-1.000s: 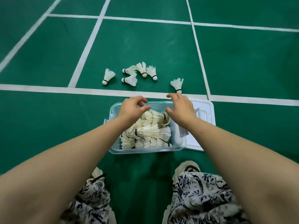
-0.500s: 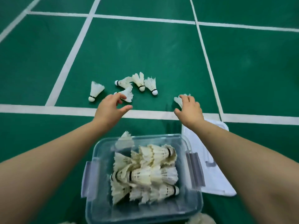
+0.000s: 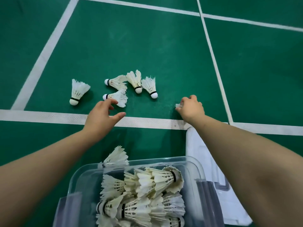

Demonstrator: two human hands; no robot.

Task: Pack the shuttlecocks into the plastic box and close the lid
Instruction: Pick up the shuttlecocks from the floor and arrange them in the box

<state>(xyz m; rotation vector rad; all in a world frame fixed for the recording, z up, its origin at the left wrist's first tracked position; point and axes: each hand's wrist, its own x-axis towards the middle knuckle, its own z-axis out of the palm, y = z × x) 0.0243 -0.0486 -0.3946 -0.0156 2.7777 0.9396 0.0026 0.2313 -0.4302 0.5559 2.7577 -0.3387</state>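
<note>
A clear plastic box (image 3: pixel 196 167) stands open on the green floor in front of me, holding several white shuttlecocks (image 3: pixel 144 192). Its white lid (image 3: pixel 201 149) lies flat to its right. Several loose shuttlecocks lie beyond the white line: one alone at the left (image 3: pixel 77 91), a cluster (image 3: pixel 136 81) in the middle. My left hand (image 3: pixel 102 117) is open, fingers spread, its fingertips just short of the nearest one (image 3: pixel 118 96). My right hand (image 3: pixel 191 108) is closed around a single shuttlecock (image 3: pixel 177 105) on the floor; only a bit of feather shows.
White court lines (image 3: pixel 49 117) cross the green floor (image 3: pixel 147 38), one running between the box and the loose shuttlecocks. The box has grey side latches (image 3: pixel 206 190).
Both arms have reached forward from over the box to the floor beyond the line. The right hand has closed on the lone shuttlecock; the left hand has come up to the nearest one.
</note>
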